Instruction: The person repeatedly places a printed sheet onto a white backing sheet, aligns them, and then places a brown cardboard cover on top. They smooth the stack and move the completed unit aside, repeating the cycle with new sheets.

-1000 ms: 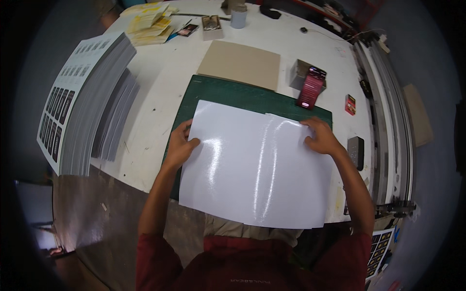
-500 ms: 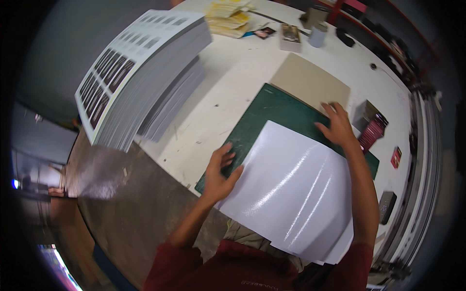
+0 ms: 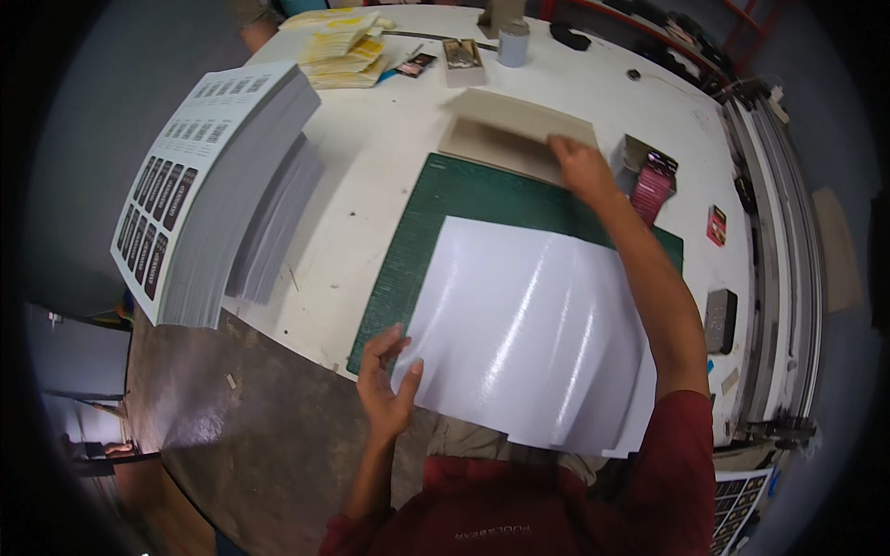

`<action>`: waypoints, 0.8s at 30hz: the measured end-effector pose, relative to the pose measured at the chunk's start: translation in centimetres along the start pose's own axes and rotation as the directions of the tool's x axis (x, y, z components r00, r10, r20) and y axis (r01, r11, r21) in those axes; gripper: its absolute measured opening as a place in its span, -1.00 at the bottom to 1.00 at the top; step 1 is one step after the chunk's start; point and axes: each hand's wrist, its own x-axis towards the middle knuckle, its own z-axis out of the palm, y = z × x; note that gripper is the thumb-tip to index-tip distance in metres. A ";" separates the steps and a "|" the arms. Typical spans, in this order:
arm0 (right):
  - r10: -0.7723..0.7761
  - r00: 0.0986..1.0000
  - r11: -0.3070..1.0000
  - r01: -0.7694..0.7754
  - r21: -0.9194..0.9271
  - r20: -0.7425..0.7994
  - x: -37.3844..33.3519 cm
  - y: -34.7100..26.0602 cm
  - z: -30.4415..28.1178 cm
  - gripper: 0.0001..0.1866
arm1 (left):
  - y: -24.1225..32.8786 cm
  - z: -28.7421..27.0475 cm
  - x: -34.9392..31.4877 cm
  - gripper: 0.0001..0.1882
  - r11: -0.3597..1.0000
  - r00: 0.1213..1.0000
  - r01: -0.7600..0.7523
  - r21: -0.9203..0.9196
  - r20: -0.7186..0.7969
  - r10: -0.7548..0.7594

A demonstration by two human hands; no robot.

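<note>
My right hand (image 3: 581,169) reaches across to the far side of the green cutting mat (image 3: 400,255). Its fingers are closed on the near right corner of a beige cardboard sheet (image 3: 519,113), which is raised and slightly blurred, with a shadow and more board beneath it. Glossy white paper sheets (image 3: 510,324) lie on the mat in front of me, overhanging the table's near edge. Beside their left edge, my left hand (image 3: 385,375) is open, its fingers spread and curved. Whether it touches the paper I cannot tell.
Tall stacks of printed sheets (image 3: 213,176) stand at the left table edge. Yellow-and-white papers (image 3: 341,51), a small open box (image 3: 463,63) and a can (image 3: 513,44) sit at the back. Right of the mat are a pink packet (image 3: 654,185), a dark block (image 3: 720,321) and a metal rail (image 3: 779,259).
My right hand has taken hold of the cardboard, and its near edge has risen. My left hand has drawn back toward me. The view has shifted, showing the table farther left.
</note>
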 end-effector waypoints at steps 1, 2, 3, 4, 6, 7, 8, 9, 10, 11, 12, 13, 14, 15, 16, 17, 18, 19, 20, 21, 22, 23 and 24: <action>0.021 0.993 1.000 -0.020 0.008 -0.112 0.5 -0.6 -2.6 -0.52 | 0.5 0.2 0.1 -0.52 1.000 1.000 -0.016 0.007 0.006 0.016; 0.067 0.969 0.997 -0.054 0.064 -0.239 0.4 -0.9 -5.1 -0.59 | 1.2 0.4 0.2 -0.54 0.999 0.999 -0.031 0.014 0.019 0.031; 0.193 0.905 0.975 -0.134 0.175 -0.378 -0.5 -1.7 -8.2 -0.65 | 1.6 1.0 0.4 -0.55 0.999 0.998 -0.042 0.018 0.050 0.041; 0.324 0.806 0.936 -0.194 0.295 -0.496 -1.6 -2.6 -11.1 -0.72 | 1.9 1.6 0.3 -0.55 0.999 0.996 -0.043 0.034 0.085 0.040; 0.563 0.700 0.741 -0.192 0.643 -0.440 -5.3 -2.1 -16.2 -0.80 | 2.0 2.8 0.4 -0.57 0.998 0.980 -0.054 0.031 0.192 0.047; 0.669 0.697 0.521 -0.192 0.832 -0.258 -7.7 -2.3 -19.0 -0.73 | 2.0 3.5 0.5 -0.57 0.997 0.971 -0.066 0.028 0.233 0.058; 0.708 0.693 0.343 -0.165 0.925 -0.138 -9.8 -3.0 -21.6 -0.63 | 2.0 4.3 0.6 -0.59 0.996 0.962 -0.079 0.037 0.266 0.067; 0.694 0.713 0.218 -0.070 0.973 -0.104 -12.1 -2.8 -23.6 -0.52 | 2.3 5.3 1.0 -0.60 0.995 0.949 -0.102 0.019 0.302 0.092; 0.734 0.673 0.203 -0.091 0.975 -0.090 -14.3 -3.0 -25.0 -0.50 | 2.5 6.5 1.3 -0.61 0.993 0.933 -0.120 0.003 0.342 0.112; 0.760 0.647 0.168 -0.103 0.980 -0.062 -15.8 -3.3 -25.0 -0.48 | 2.6 7.1 1.4 -0.61 0.991 0.925 -0.133 0.008 0.359 0.121; 0.777 0.630 0.121 -0.128 0.984 -0.014 -17.7 -3.5 -24.8 -0.47 | 2.6 7.7 1.6 -0.62 0.986 0.914 -0.166 0.014 0.378 0.149; 0.796 0.605 0.079 -0.156 0.985 0.032 -20.0 -3.7 -24.5 -0.47 | 2.6 8.4 1.6 -0.62 0.980 0.898 -0.198 0.012 0.403 0.177; 0.810 0.582 0.038 -0.175 0.984 0.072 -21.9 -4.0 -24.2 -0.46 | 2.9 9.2 1.8 -0.64 0.977 0.897 -0.211 0.018 0.400 0.186; 0.838 0.535 0.030 -0.241 0.970 0.107 -23.8 -4.7 -23.9 -0.47 | 3.1 9.3 1.6 -0.65 0.973 0.873 -0.225 0.053 0.453 0.178; 0.865 0.484 0.025 -0.301 0.953 0.130 -25.7 -5.4 -23.3 -0.48 | 3.3 9.5 1.7 -0.65 0.965 0.844 -0.249 0.081 0.507 0.175; 0.888 0.435 0.017 -0.360 0.933 0.151 -27.3 -6.1 -22.8 -0.49 | 3.3 9.6 1.7 -0.66 0.956 0.814 -0.274 0.107 0.555 0.171; 0.885 0.428 0.008 -0.410 0.912 0.185 -28.8 -6.7 -22.4 -0.54 | 2.9 9.7 1.6 -0.67 0.944 0.791 -0.307 0.122 0.584 0.182; 0.877 0.426 -0.002 -0.458 0.889 0.221 -30.0 -7.2 -21.9 -0.56 | 2.7 9.6 1.3 -0.64 0.934 0.761 -0.330 0.138 0.624 0.177; 0.868 0.423 -0.012 -0.503 0.864 0.258 -31.2 -7.6 -21.4 -0.57 | 2.6 9.6 1.1 -0.61 0.923 0.730 -0.353 0.152 0.662 0.170; 0.858 0.419 -0.021 -0.548 0.836 0.296 -32.2 -8.1 -20.8 -0.58 | 2.5 9.5 0.9 -0.57 0.912 0.698 -0.375 0.165 0.698 0.161; 0.859 0.432 0.008 -0.545 0.838 0.273 -32.8 -8.6 -20.1 -0.58 | 2.4 9.5 0.6 -0.52 0.891 0.674 -0.420 0.174 0.717 0.177; 0.858 0.435 0.023 -0.562 0.827 0.272 -33.3 -9.0 -19.8 -0.58 | 2.5 9.6 0.3 -0.46 0.867 0.650 -0.463 0.183 0.735 0.192; 0.856 0.439 0.038 -0.578 0.815 0.272 -33.5 -9.5 -19.6 -0.59 | 2.4 9.6 0.0 -0.40 0.841 0.625 -0.506 0.191 0.753 0.204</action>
